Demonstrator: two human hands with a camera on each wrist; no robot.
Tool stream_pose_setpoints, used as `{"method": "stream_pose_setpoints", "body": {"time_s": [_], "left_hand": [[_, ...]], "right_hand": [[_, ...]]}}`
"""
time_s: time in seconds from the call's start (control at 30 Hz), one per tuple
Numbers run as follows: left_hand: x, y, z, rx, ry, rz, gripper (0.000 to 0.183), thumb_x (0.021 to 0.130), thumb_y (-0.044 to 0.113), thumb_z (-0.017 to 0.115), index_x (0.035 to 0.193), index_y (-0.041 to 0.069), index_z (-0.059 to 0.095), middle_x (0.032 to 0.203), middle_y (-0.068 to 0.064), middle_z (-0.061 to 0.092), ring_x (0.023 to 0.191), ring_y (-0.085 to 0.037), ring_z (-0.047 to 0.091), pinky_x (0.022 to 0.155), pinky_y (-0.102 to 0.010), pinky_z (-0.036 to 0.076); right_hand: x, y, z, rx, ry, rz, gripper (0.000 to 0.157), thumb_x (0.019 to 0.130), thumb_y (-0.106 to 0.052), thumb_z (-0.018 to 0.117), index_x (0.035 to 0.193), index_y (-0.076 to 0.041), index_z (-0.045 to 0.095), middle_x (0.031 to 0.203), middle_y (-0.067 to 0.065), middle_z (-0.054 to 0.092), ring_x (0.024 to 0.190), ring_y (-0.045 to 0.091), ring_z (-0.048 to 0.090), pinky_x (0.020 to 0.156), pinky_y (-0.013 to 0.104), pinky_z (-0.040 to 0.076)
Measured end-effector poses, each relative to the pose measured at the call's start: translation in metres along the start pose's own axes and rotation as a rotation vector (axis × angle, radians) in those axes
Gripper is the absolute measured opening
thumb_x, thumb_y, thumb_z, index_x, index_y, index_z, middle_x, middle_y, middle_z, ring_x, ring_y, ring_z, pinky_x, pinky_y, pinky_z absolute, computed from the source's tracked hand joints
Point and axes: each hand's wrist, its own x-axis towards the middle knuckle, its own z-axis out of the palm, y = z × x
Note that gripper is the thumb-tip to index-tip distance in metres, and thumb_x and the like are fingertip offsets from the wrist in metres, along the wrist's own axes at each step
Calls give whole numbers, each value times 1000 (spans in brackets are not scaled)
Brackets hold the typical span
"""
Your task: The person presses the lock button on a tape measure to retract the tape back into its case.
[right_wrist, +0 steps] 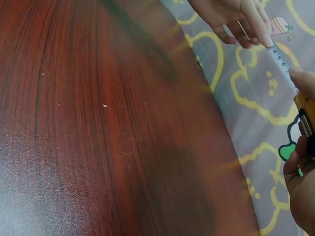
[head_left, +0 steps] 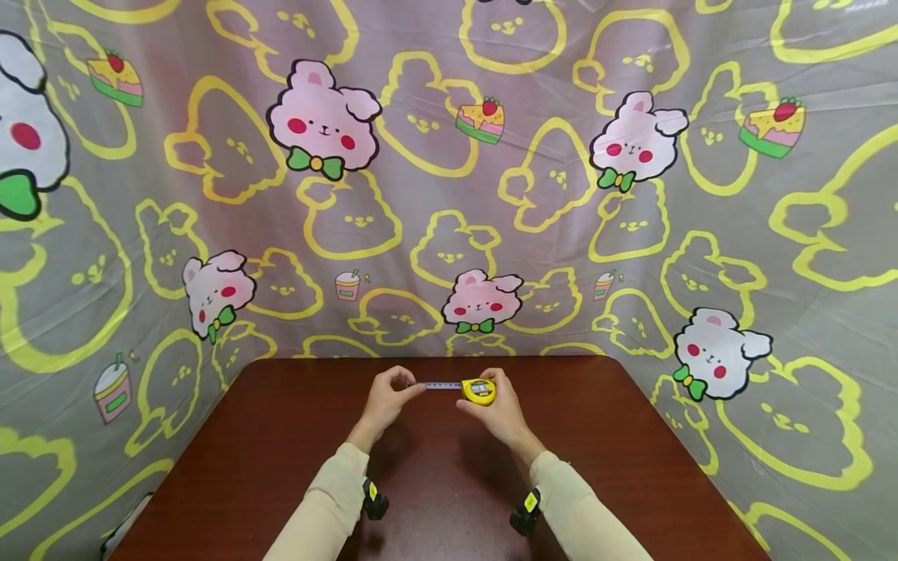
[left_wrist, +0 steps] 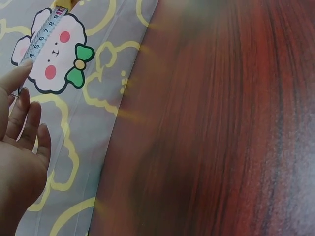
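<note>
A yellow tape measure (head_left: 479, 392) is held above the table by my right hand (head_left: 501, 409), its fingers and thumb around the case. A short length of the numbered blade (head_left: 443, 386) runs out to the left. My left hand (head_left: 387, 397) pinches the blade's free end between thumb and forefinger. In the left wrist view, the blade (left_wrist: 43, 37) shows numbers from about 4 to 10 beyond the left hand (left_wrist: 22, 142), whose other fingers are loosely bent. The right wrist view catches part of the case (right_wrist: 305, 113) in the right hand (right_wrist: 302, 191).
The dark red wooden table (head_left: 295, 467) spreads under both hands. A grey curtain (head_left: 435, 187) printed with rabbit heads and yellow outlines surrounds its back and sides. Black wrist cameras hang at the left sleeve (head_left: 330, 491) and the right sleeve (head_left: 571, 499). Small pale specks (right_wrist: 105, 105) lie on the tabletop.
</note>
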Motion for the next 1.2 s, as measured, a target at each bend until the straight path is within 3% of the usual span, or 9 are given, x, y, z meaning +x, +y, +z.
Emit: {"method": "stream_pose_setpoints", "body": {"time_s": [0.3,0.67,0.93,1.2], "left_hand": [[2,4,10,31,19,3,17,87,-3,81,90,-7,65,87,-17,61,85,-27,55,82,-44,43],[0,5,17,-1,-16,3,17,86,6,86,88,6,69,85,-3,62,84,-18,56,80,-36,44],[0,4,23,-38,-56,34,16,85,9,86,89,6,70,84,-3,62,84,-19,55,78,-36,43],[-2,7,26,0,-95,19,12,90,11,83,95,6,73,89,-2,66,88,-19,59,80,-35,46]], "right_hand": [[1,-3,2,-12,-7,-7,65,77,-27,94,122,-12,49,112,7,54,101,24,57,83,37,52],[0,-6,8,6,-32,0,65,77,-26,94,121,-13,49,113,6,53,102,24,57,86,37,51],[1,-7,12,-3,-43,-33,64,77,-26,94,121,-11,50,111,6,53,101,23,56,84,34,52],[1,-6,15,6,-41,-37,67,77,-26,95,123,-9,49,112,7,53,100,23,57,83,34,52]]}}
